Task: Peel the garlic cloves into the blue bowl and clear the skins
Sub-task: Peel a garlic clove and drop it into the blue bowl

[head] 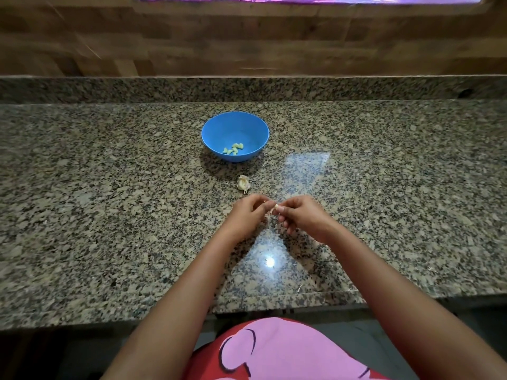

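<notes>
We hold one garlic clove (276, 207) between both hands just above the bench (109, 193). The left hand (248, 213) and the right hand (301, 216) each have curled fingertips pinching it from their own side, which suits pulling the skin away while the clove stays steady. Whether any skin is already free we cannot tell; the clove is too small in view. The rest of the garlic bulb (243, 184) lies on the bench just beyond our hands, near enough to reach for the next clove. Behind it stands the blue bowl (212, 133), upright, with a few peeled cloves (233, 150) lying at its bottom, so the work looks partly done. Keeping bulb and bowl in one line ahead of us makes a short straight path for dropping each clove in. Bare bench stretches wide to left and right, giving room to gather skins. The near edge runs below our forearms, so loose skins could slip off there. The raised back ledge (356, 89) closes the far side.
</notes>
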`<control>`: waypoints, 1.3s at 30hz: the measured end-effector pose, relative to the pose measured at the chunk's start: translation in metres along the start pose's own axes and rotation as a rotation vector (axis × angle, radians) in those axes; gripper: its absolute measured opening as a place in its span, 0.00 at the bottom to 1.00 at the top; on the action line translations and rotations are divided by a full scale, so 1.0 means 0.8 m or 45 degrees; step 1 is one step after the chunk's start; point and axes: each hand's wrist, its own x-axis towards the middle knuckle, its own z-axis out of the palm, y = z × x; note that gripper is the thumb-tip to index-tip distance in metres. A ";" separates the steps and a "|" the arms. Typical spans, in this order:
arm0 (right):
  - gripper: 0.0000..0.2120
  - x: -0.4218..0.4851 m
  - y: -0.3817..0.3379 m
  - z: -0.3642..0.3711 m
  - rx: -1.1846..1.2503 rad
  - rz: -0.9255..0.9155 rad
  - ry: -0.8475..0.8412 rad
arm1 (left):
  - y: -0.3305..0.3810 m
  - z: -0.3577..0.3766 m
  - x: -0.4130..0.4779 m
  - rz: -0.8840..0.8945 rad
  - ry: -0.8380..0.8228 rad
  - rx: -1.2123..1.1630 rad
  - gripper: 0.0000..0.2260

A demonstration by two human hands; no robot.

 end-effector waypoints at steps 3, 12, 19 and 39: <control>0.08 -0.002 -0.006 0.003 -0.066 -0.009 -0.016 | 0.001 0.000 0.002 0.043 -0.051 0.088 0.08; 0.08 -0.003 -0.011 0.017 -0.186 -0.107 0.155 | 0.009 0.008 0.002 -0.149 -0.060 -0.518 0.09; 0.08 -0.004 -0.018 0.019 -0.632 -0.282 0.298 | 0.009 0.002 0.006 -0.242 -0.044 -0.625 0.12; 0.09 -0.003 -0.018 0.032 -0.478 -0.374 0.391 | 0.008 -0.006 0.010 -0.255 0.112 -0.291 0.15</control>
